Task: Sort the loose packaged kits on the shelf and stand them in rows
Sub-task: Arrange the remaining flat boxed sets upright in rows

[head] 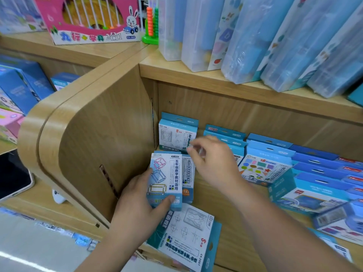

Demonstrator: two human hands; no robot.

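Shop shelving in pale wood; lower shelf [225,213] holds the kits, with a curved side panel [98,134] closing its left end.

- Left grip [137,203] is clamped on the frame kit [167,173], thumb across the lower front and fingers behind the left edge. Kit stands upright near the shelf's left end, toward the front edge. Light blue and white box with line drawings of cube and cuboid frames; vertical print reads 五年级数学教材适用.
- Narrow kit [188,179] is just behind and right of it, touching; same colours, orange badge "75".
- Right grip [214,163] is raised over the shelf, fingers curled, tips by the lower right corner of the compass kit [176,134]. Motion blur: cannot tell whether it pinches anything.
- Compass kit stands in the back left corner; white face with geometry diagrams, red "8", code CY-3607.
- Flat kit [186,232] lies face up at the front edge, overhanging it and upside down to the camera; same diagrams, "8", CY-3607.
- Shapes kit [263,167] leans at mid-shelf; coloured shapes, red "15".
- Blue kit rows [318,169] lie overlapped toward the right end; labels too small to read.

Upper shelf: pink box [88,20] marked 九行+学具 2合1, CY-332; bead abacus [151,24]; clear sleeved packs [255,36] leaning.
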